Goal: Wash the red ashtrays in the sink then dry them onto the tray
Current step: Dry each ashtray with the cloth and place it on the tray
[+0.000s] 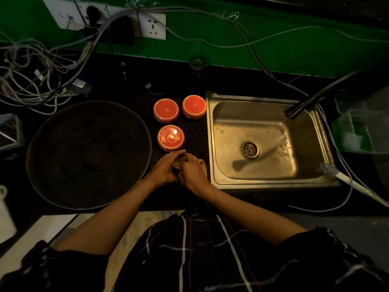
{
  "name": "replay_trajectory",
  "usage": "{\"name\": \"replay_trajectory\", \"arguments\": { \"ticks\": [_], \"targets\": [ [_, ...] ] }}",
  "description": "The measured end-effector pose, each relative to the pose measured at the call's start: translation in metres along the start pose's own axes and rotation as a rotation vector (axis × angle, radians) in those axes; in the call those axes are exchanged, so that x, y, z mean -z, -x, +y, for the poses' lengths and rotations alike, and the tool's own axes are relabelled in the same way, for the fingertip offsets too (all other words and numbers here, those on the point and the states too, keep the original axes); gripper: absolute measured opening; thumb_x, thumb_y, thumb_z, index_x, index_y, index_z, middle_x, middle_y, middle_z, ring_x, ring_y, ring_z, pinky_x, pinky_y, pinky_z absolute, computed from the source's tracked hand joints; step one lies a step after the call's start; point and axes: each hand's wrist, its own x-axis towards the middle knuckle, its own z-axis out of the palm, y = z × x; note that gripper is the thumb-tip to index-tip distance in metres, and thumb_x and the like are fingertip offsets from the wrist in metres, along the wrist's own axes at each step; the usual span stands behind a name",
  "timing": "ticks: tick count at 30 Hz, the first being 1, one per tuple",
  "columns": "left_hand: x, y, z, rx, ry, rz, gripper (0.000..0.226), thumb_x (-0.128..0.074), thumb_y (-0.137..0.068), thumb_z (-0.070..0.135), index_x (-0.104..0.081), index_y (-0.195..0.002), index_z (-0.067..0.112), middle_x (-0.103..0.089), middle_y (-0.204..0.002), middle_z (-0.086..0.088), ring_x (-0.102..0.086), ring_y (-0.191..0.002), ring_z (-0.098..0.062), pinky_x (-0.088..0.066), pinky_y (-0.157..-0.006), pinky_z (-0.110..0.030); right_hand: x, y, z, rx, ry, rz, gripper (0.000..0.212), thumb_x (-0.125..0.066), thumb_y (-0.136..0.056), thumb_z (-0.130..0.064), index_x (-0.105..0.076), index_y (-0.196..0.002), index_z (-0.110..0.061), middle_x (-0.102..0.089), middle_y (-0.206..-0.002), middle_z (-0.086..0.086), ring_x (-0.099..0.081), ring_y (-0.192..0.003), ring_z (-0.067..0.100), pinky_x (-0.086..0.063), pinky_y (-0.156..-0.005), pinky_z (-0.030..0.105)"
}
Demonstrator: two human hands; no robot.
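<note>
Three red ashtrays stand on a black, finely dotted mat on the dark surface, between the tray and the sink. Each is round, glossy and low-walled with a pale rim line. The rear left ashtray and rear right ashtray sit just beside each other without touching; the front ashtray stands apart, nearer the person, and reflects a bright light spot at its centre.

The tray is large, circular, dark and matte with a raised rim; its right edge lies near the ashtrays. The sink is a rectangular stainless steel basin with rounded corners, a round drain and scattered dark specks. Its flat left flange borders the mat. A straight black faucet angles over the rear right corner.

The left hand and right hand meet at the front of the mat, both closed around a yellowish cloth. A sliver of red shows between the fingers; whether it is a fourth ashtray cannot be determined.

Open mat remains to the right of the front ashtray, up to the sink flange. The basin interior is unobstructed. Tangled grey cables crowd the rear left, below wall sockets on a green wall.
</note>
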Motion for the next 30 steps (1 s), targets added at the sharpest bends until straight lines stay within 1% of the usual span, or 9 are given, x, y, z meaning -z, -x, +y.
{"name": "replay_trajectory", "arguments": {
  "ticks": [5, 9, 12, 16, 19, 22, 25, 27, 30],
  "targets": [
    [0.0, 0.004, 0.0, -0.011, 0.024, 0.001, 0.101, -0.077, -0.062, 0.049, -0.037, -0.15, 0.019, -0.047, -0.149, -0.002, -0.045, -0.135, -0.018, -0.04, -0.111, -0.043, 0.01, 0.001, 0.023, 0.264, 0.17, -0.069, 0.028, -0.072, -0.084, -0.033, -0.074, -0.103, -0.014, -0.064, -0.11, 0.013, -0.054, -0.107, 0.032, -0.038, -0.094, 0.041],
    [0.002, 0.004, 0.004, -0.011, 0.03, -0.018, 0.108, -0.085, -0.059, 0.047, -0.035, -0.151, 0.023, -0.045, -0.15, 0.0, -0.042, -0.136, -0.016, -0.038, -0.112, -0.039, 0.014, -0.002, 0.034, 0.36, 0.346, -0.08, 0.036, -0.065, -0.086, -0.048, -0.074, -0.101, -0.016, -0.061, -0.106, 0.009, -0.05, -0.107, 0.029, -0.04, -0.09, 0.039],
    [0.002, 0.003, 0.003, -0.003, 0.019, -0.026, 0.116, -0.094, -0.054, 0.037, -0.034, -0.152, 0.022, -0.044, -0.151, 0.0, -0.041, -0.136, -0.016, -0.036, -0.112, -0.035, 0.016, -0.003, 0.036, 0.308, 0.359, -0.039, 0.042, -0.066, -0.083, -0.049, -0.072, -0.105, -0.014, -0.059, -0.104, 0.008, -0.049, -0.104, 0.027, -0.041, -0.086, 0.038],
    [0.0, 0.003, 0.001, 0.014, 0.039, -0.03, 0.12, -0.094, -0.051, 0.043, -0.031, -0.152, 0.027, -0.042, -0.151, 0.002, -0.039, -0.138, -0.017, -0.036, -0.113, -0.038, 0.021, 0.015, 0.047, 0.118, 0.168, 0.106, 0.045, -0.069, -0.082, -0.023, -0.059, -0.126, -0.014, -0.05, -0.113, 0.006, -0.045, -0.104, 0.022, -0.041, -0.084, 0.029],
    [-0.001, 0.005, 0.0, 0.023, 0.061, -0.026, 0.12, -0.095, -0.052, 0.04, -0.03, -0.152, 0.028, -0.041, -0.151, 0.003, -0.039, -0.137, -0.015, -0.037, -0.112, -0.037, 0.024, 0.02, 0.053, -0.091, -0.08, 0.205, 0.041, -0.059, -0.086, -0.008, -0.056, -0.126, -0.013, -0.049, -0.114, 0.008, -0.045, -0.105, 0.021, -0.044, -0.083, 0.027],
    [-0.001, 0.005, 0.0, 0.019, 0.073, -0.02, 0.121, -0.095, -0.05, 0.043, -0.031, -0.152, 0.028, -0.043, -0.15, 0.004, -0.041, -0.137, -0.016, -0.038, -0.113, -0.04, 0.028, 0.02, 0.044, -0.151, -0.277, 0.183, 0.028, -0.055, -0.097, -0.019, -0.061, -0.124, -0.015, -0.059, -0.109, -0.003, -0.056, -0.099, 0.014, -0.039, -0.075, 0.013],
    [-0.001, 0.004, 0.001, 0.027, 0.067, -0.02, 0.122, -0.094, -0.048, 0.045, -0.031, -0.152, 0.028, -0.044, -0.149, 0.003, -0.042, -0.137, -0.017, -0.039, -0.112, -0.045, 0.03, 0.025, 0.03, -0.13, -0.368, 0.18, 0.028, -0.057, -0.1, -0.025, -0.063, -0.125, -0.014, -0.064, -0.101, -0.007, -0.053, -0.087, 0.005, -0.031, -0.063, -0.004],
    [-0.001, 0.004, 0.002, 0.029, 0.055, -0.019, 0.123, -0.093, -0.047, 0.046, -0.031, -0.152, 0.028, -0.044, -0.149, 0.002, -0.043, -0.136, -0.019, -0.039, -0.112, -0.046, 0.029, 0.026, 0.029, -0.128, -0.318, 0.178, 0.027, -0.058, -0.099, -0.023, -0.063, -0.125, -0.015, -0.069, -0.103, 0.0, -0.06, -0.088, 0.011, -0.03, -0.062, 0.001],
    [-0.001, 0.004, 0.002, 0.037, 0.05, -0.027, 0.124, -0.088, -0.045, 0.055, -0.03, -0.152, 0.029, -0.043, -0.15, 0.0, -0.041, -0.138, -0.021, -0.038, -0.112, -0.048, 0.014, 0.029, 0.039, -0.002, -0.087, 0.139, 0.025, -0.055, -0.099, -0.026, -0.058, -0.124, -0.025, -0.064, -0.114, 0.003, -0.062, -0.098, 0.015, -0.045, -0.074, 0.017]
  ]
}}
